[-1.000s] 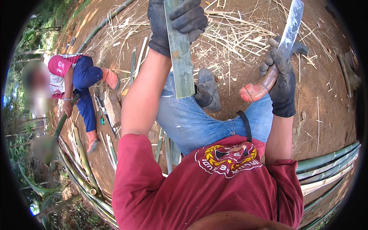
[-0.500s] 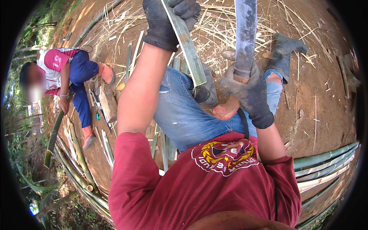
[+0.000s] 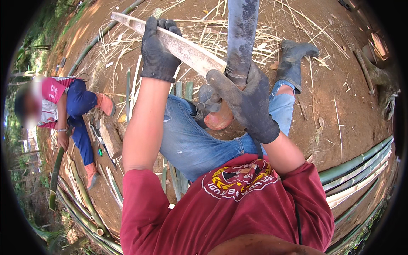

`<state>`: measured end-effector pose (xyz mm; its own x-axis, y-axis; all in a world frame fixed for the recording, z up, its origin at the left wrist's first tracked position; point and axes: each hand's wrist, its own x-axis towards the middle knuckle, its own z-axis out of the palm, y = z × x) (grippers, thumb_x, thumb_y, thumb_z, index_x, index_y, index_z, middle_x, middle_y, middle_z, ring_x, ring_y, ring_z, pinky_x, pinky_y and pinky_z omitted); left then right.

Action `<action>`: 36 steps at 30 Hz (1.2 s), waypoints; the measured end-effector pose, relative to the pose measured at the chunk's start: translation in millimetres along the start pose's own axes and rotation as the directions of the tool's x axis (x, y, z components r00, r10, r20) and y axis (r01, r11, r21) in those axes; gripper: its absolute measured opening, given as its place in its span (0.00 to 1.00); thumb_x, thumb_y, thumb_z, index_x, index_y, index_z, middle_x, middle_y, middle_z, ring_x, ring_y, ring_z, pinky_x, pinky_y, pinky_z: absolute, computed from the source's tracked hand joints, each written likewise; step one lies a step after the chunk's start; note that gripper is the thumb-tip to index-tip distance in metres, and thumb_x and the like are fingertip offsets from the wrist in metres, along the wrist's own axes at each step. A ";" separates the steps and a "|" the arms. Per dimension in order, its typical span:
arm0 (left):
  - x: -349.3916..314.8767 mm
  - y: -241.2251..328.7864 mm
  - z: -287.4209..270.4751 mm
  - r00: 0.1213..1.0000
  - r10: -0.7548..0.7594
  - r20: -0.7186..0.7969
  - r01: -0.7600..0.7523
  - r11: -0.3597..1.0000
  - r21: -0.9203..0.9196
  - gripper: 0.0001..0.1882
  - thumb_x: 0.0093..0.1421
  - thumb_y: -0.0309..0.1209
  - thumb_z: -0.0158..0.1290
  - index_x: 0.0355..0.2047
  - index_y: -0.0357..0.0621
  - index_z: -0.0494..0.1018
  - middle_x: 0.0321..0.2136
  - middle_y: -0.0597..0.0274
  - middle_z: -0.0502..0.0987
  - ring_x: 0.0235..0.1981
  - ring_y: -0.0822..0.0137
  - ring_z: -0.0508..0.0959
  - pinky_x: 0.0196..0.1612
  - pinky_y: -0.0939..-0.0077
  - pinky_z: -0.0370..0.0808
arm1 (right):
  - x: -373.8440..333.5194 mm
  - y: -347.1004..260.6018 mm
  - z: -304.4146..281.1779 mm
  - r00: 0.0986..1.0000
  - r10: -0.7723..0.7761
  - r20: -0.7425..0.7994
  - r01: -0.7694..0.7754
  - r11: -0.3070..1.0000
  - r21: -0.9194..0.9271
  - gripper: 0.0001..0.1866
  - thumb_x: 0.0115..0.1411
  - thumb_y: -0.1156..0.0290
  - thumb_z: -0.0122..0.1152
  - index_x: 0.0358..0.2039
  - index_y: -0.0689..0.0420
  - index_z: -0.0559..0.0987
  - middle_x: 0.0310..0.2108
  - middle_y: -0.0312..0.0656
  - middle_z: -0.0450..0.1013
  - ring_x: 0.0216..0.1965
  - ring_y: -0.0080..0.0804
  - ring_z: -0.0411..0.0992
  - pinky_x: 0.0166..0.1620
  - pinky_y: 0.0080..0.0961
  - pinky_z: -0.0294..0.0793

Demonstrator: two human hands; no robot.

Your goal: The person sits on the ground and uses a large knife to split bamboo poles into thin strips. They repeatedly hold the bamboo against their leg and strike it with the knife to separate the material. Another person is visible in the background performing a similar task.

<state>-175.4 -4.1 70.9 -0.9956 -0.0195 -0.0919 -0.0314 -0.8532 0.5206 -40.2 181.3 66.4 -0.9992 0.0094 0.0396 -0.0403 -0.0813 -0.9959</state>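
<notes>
My left hand (image 3: 159, 53), in a black work glove, is closed around a split bamboo strip (image 3: 193, 52). The strip slants from upper left down to the right, its pale inner side showing. My gloved right hand (image 3: 253, 102) grips a machete, whose broad dark blade (image 3: 242, 34) points away from me. Its thumb reaches toward the strip's near end, which lies against or just beside the base of the blade; I cannot tell which. A wooden handle end with a reddish tip (image 3: 219, 118) sticks out below that hand.
Thin bamboo shavings (image 3: 204, 32) litter the dirt ahead. Bamboo poles (image 3: 357, 165) lie at the right, more poles (image 3: 91, 204) at the lower left. At the left a seated person (image 3: 78, 102) holds a green bamboo piece (image 3: 55, 174); a wood block (image 3: 110, 138) sits nearby. My boot (image 3: 293, 63) rests ahead right.
The bamboo strip has turned from its green outer side to its pale inner side and now tilts more to the left. My left hand came lower and left; the machete shifted left.
</notes>
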 end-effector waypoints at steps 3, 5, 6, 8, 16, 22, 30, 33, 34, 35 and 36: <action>-4.7 7.3 -1.5 0.994 -0.004 0.107 0.011 0.997 -0.072 0.04 0.69 0.28 0.46 0.38 0.40 0.66 0.27 0.62 0.71 0.27 0.70 0.72 0.32 0.75 0.75 | 3.1 -15.3 -8.7 0.988 0.124 0.091 -0.137 0.978 0.156 0.19 0.57 0.61 0.69 0.39 0.62 0.75 0.22 0.35 0.74 0.22 0.20 0.73 0.29 0.22 0.75; -1.9 14.3 0.5 0.984 0.027 0.174 -0.009 0.995 -0.104 0.04 0.68 0.27 0.46 0.38 0.40 0.65 0.26 0.64 0.69 0.27 0.72 0.71 0.30 0.76 0.73 | 4.9 -7.1 -17.4 0.982 0.133 0.136 -0.158 0.966 0.203 0.17 0.60 0.62 0.66 0.39 0.62 0.75 0.22 0.35 0.74 0.22 0.20 0.73 0.28 0.21 0.74; -3.6 15.6 0.9 0.980 0.045 0.195 -0.021 0.992 -0.125 0.04 0.68 0.27 0.46 0.39 0.39 0.65 0.26 0.64 0.68 0.26 0.72 0.70 0.29 0.77 0.72 | 4.9 1.0 -23.4 0.976 0.146 0.164 -0.180 0.958 0.221 0.16 0.61 0.62 0.65 0.39 0.62 0.75 0.21 0.35 0.73 0.22 0.19 0.72 0.28 0.20 0.73; -3.0 20.6 6.4 0.961 0.035 0.275 -0.025 0.999 -0.040 0.05 0.68 0.27 0.47 0.41 0.39 0.65 0.24 0.67 0.63 0.24 0.74 0.65 0.29 0.77 0.68 | 5.2 11.7 -38.7 0.979 0.061 0.192 -0.105 0.969 0.226 0.14 0.66 0.62 0.58 0.39 0.63 0.75 0.21 0.34 0.73 0.21 0.20 0.71 0.28 0.20 0.73; 0.6 23.5 -2.5 0.919 -0.163 0.360 0.198 0.978 -0.061 0.09 0.70 0.30 0.43 0.45 0.39 0.65 0.22 0.69 0.63 0.20 0.74 0.66 0.24 0.77 0.69 | -13.7 12.5 -45.7 0.908 0.137 0.396 -0.205 0.969 0.136 0.18 0.70 0.59 0.50 0.38 0.64 0.77 0.19 0.35 0.70 0.21 0.17 0.67 0.25 0.17 0.67; -20.2 17.5 -11.1 0.966 0.152 0.211 -0.245 0.802 0.544 0.08 0.67 0.26 0.46 0.45 0.41 0.70 0.27 0.64 0.72 0.29 0.68 0.75 0.32 0.70 0.76 | -11.3 -27.1 -32.7 0.831 0.218 0.512 -0.148 0.974 -0.175 0.16 0.68 0.60 0.52 0.38 0.62 0.75 0.20 0.35 0.72 0.19 0.18 0.66 0.24 0.18 0.66; 5.4 26.9 -3.6 0.946 -0.302 0.118 0.281 0.946 0.162 0.02 0.69 0.29 0.42 0.38 0.46 0.63 0.16 0.77 0.56 0.14 0.79 0.58 0.17 0.81 0.58 | 4.2 -18.4 -27.9 0.747 0.110 0.656 0.104 0.955 -0.279 0.19 0.66 0.56 0.55 0.39 0.63 0.76 0.23 0.36 0.74 0.22 0.19 0.70 0.26 0.23 0.70; 0.4 24.4 -1.5 0.935 -0.340 0.103 0.331 0.938 0.101 0.02 0.70 0.28 0.41 0.38 0.46 0.63 0.16 0.77 0.56 0.14 0.79 0.58 0.17 0.81 0.58 | 4.7 -22.6 -24.6 0.713 0.166 0.681 0.058 0.954 -0.294 0.20 0.67 0.55 0.55 0.39 0.63 0.76 0.24 0.38 0.75 0.23 0.21 0.71 0.27 0.24 0.72; -3.0 23.5 0.1 0.931 -0.351 0.103 0.342 0.935 0.095 0.02 0.70 0.28 0.41 0.39 0.46 0.63 0.16 0.77 0.55 0.14 0.79 0.58 0.17 0.81 0.58 | 4.8 -23.5 -23.3 0.707 0.168 0.687 0.047 0.958 -0.283 0.19 0.67 0.55 0.55 0.39 0.62 0.76 0.23 0.37 0.75 0.22 0.20 0.71 0.26 0.23 0.71; -4.8 23.6 0.4 0.927 -0.361 0.104 0.353 0.931 0.088 0.01 0.70 0.28 0.41 0.39 0.46 0.62 0.16 0.77 0.55 0.14 0.79 0.57 0.17 0.82 0.58 | 6.1 -24.0 -22.3 0.672 0.216 0.709 -0.030 0.964 -0.266 0.19 0.67 0.56 0.56 0.38 0.62 0.76 0.23 0.37 0.74 0.22 0.19 0.70 0.25 0.22 0.71; -4.0 24.6 -2.2 0.914 -0.383 0.134 0.374 0.923 0.091 0.01 0.70 0.28 0.41 0.39 0.47 0.62 0.16 0.77 0.55 0.14 0.79 0.57 0.17 0.82 0.58 | 6.6 -24.8 -20.5 0.635 0.261 0.727 -0.106 0.962 -0.253 0.18 0.67 0.56 0.56 0.37 0.61 0.76 0.22 0.36 0.74 0.21 0.18 0.70 0.25 0.21 0.70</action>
<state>-172.0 -26.1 82.2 -0.9096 0.3794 -0.1695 -0.4093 -0.7476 0.5230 -45.6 203.8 89.7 -0.6495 -0.7398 -0.1757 0.0684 0.1733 -0.9825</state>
